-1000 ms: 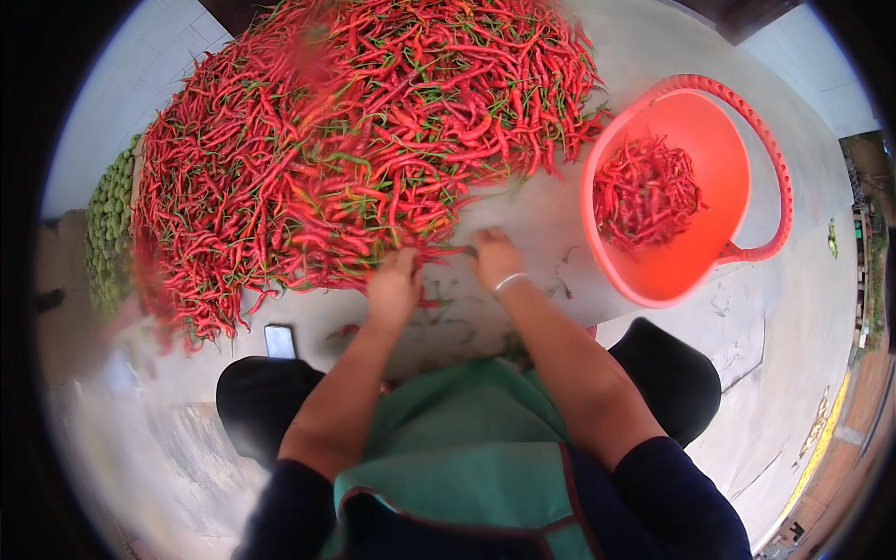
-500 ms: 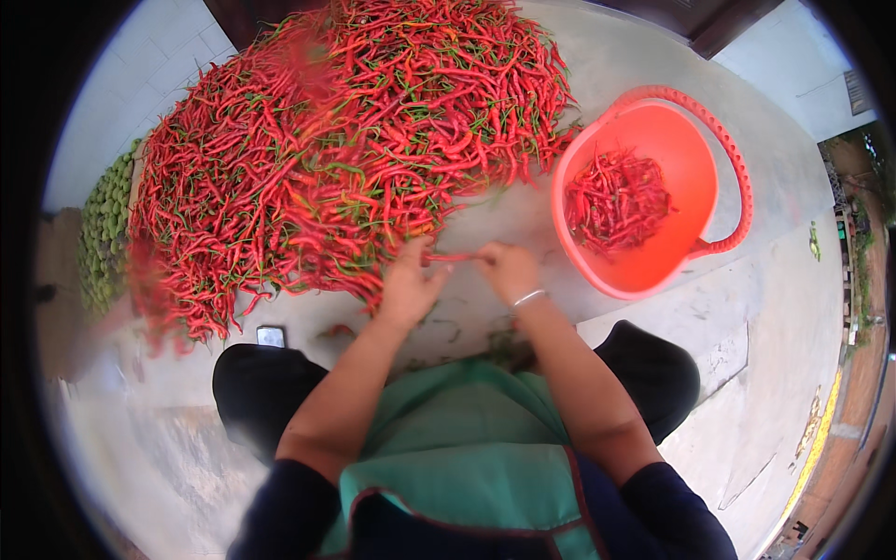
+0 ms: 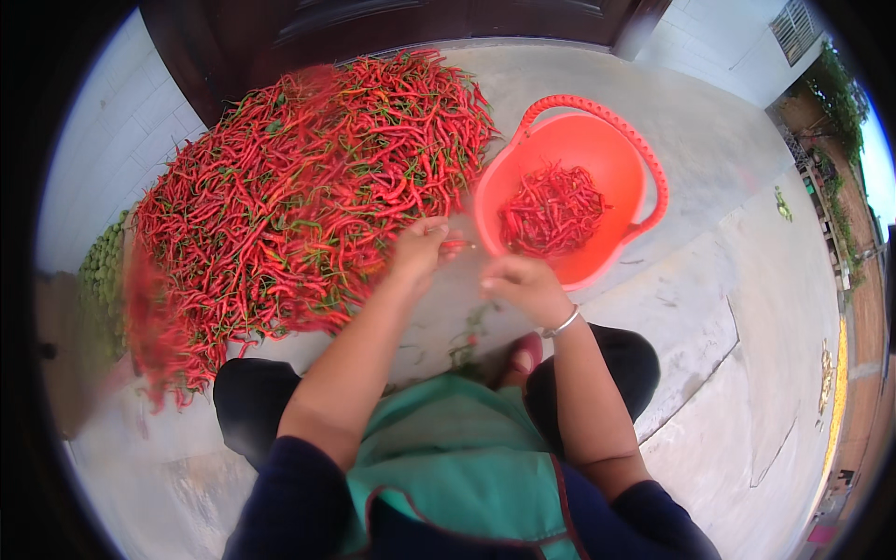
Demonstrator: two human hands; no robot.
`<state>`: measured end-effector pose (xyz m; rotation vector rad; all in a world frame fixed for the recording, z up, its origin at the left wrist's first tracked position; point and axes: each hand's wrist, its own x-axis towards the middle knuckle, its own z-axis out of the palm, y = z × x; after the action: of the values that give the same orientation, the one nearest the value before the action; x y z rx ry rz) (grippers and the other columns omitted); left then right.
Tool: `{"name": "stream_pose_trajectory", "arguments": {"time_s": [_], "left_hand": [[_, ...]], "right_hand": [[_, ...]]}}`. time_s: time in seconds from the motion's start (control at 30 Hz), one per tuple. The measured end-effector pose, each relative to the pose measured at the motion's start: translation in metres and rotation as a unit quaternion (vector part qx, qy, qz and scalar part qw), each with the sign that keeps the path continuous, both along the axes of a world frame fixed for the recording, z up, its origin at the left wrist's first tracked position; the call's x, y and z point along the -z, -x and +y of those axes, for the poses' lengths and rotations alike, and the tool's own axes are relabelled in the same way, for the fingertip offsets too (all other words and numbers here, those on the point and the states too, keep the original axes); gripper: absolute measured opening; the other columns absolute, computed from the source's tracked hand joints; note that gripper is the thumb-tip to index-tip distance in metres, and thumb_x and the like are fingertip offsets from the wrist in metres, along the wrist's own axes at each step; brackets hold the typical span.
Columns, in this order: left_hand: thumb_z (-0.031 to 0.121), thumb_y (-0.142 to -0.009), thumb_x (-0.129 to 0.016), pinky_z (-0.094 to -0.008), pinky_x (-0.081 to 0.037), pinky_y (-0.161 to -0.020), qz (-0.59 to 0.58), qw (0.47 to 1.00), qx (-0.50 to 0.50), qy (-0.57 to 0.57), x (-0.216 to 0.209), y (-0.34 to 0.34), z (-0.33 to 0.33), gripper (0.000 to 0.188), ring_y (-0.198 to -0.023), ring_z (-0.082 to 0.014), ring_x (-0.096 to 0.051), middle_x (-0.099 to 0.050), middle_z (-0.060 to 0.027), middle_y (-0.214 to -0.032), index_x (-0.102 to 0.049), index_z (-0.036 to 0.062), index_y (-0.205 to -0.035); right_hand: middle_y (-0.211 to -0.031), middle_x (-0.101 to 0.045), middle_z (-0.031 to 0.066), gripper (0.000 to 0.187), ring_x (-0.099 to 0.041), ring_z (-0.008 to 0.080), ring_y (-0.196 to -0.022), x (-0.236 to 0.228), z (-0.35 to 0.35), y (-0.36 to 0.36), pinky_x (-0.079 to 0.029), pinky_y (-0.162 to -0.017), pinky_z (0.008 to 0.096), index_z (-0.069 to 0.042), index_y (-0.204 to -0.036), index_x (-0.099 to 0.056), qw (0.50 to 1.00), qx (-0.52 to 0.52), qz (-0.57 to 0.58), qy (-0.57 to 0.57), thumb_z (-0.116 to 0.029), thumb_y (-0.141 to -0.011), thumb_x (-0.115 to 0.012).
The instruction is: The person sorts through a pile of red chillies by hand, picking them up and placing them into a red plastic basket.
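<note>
A large heap of red chili peppers (image 3: 299, 196) with green stems lies on the concrete floor, ahead and to the left. At its right edge my left hand (image 3: 418, 252) is closed on a single red chili pepper (image 3: 458, 244), whose tip points right. My right hand (image 3: 527, 284) is just apart from that pepper, with thumb and fingers pinched together. Whatever it may hold is too small to make out. Just beyond my right hand stands a coral-red plastic basket (image 3: 623, 173) with a braided handle, and a small pile of chili peppers (image 3: 553, 213) inside.
Green stem scraps (image 3: 467, 347) lie on the floor in front of me, by a red shoe (image 3: 525, 353). A heap of green rounded produce (image 3: 103, 280) sits at the far left. A dark door (image 3: 401, 23) stands behind the chili heap.
My hands have drawn apart; the pepper stretched between them is now in my left hand only. The view has shifted, showing more of the door and the shoe.
</note>
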<state>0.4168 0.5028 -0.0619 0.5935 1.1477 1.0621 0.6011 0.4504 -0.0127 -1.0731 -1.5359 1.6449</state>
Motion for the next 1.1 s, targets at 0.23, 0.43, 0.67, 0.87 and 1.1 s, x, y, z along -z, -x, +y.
{"name": "stream_pose_trajectory", "arguments": {"time_s": [0.23, 0.43, 0.67, 0.87, 1.1], "left_hand": [[0.026, -0.083, -0.061, -0.0317, -0.041, -0.088, 0.151, 0.978, 0.112, -0.086, -0.040, -0.010, 0.009, 0.057, -0.101, -0.0175, -0.055, -0.056, -0.0088, -0.112, -0.036, 0.0016, -0.128], [0.016, -0.086, -0.056, -0.0279, -0.045, -0.079, 0.266, 0.947, 0.103, -0.149, -0.091, 0.140, -0.054, 0.031, -0.091, -0.0139, -0.057, -0.060, -0.0073, -0.097, -0.053, -0.0015, -0.112], [0.015, -0.081, -0.060, -0.0312, -0.046, -0.077, 0.445, 0.861, -0.243, -0.036, -0.034, 0.355, -0.205, 0.029, -0.090, -0.0203, -0.060, -0.063, -0.0136, -0.097, -0.058, 0.0009, -0.106], [0.029, -0.061, -0.077, -0.0415, -0.042, -0.087, 0.633, 0.712, -0.180, 0.244, 0.135, 0.368, -0.324, 0.076, -0.104, -0.0373, -0.049, -0.049, -0.0214, -0.114, -0.039, -0.0013, -0.120], [0.021, -0.056, -0.075, -0.0450, -0.037, -0.089, 0.694, 0.680, -0.196, 0.129, 0.173, 0.327, -0.328, 0.075, -0.109, -0.0333, -0.044, -0.047, -0.0148, -0.116, -0.041, 0.0027, -0.120]], "right_hand": [[-0.074, -0.064, 0.0073, 0.012, -0.061, 0.0130, -0.069, 0.029, -0.003, 0.044, -0.049, -0.065, 0.0265, -0.002, -0.087, -0.064, 0.961, 0.035, -0.224, -0.156, -0.008, -0.077, -0.061], [-0.077, -0.065, 0.0099, 0.013, -0.063, 0.0169, -0.069, 0.006, 0.007, 0.187, -0.049, -0.065, 0.0286, -0.002, -0.089, -0.062, 0.979, -0.057, -0.079, -0.180, -0.008, -0.078, -0.060], [-0.077, -0.065, 0.0088, 0.012, -0.062, 0.0189, -0.067, -0.035, -0.038, 0.353, -0.048, -0.064, 0.0298, -0.004, -0.088, -0.062, 0.927, -0.251, -0.068, -0.271, -0.012, -0.078, -0.059], [-0.084, -0.065, 0.0058, 0.014, -0.063, 0.0140, -0.078, 0.016, -0.067, 0.393, -0.049, -0.069, 0.0266, -0.003, -0.091, -0.062, 0.916, -0.335, -0.106, -0.191, -0.011, -0.081, -0.060], [-0.080, -0.063, 0.0032, 0.012, -0.059, 0.0077, -0.072, 0.017, -0.048, 0.395, -0.048, -0.065, 0.0219, -0.002, -0.093, -0.061, 0.923, -0.304, -0.161, -0.170, -0.006, -0.082, -0.058]]}}
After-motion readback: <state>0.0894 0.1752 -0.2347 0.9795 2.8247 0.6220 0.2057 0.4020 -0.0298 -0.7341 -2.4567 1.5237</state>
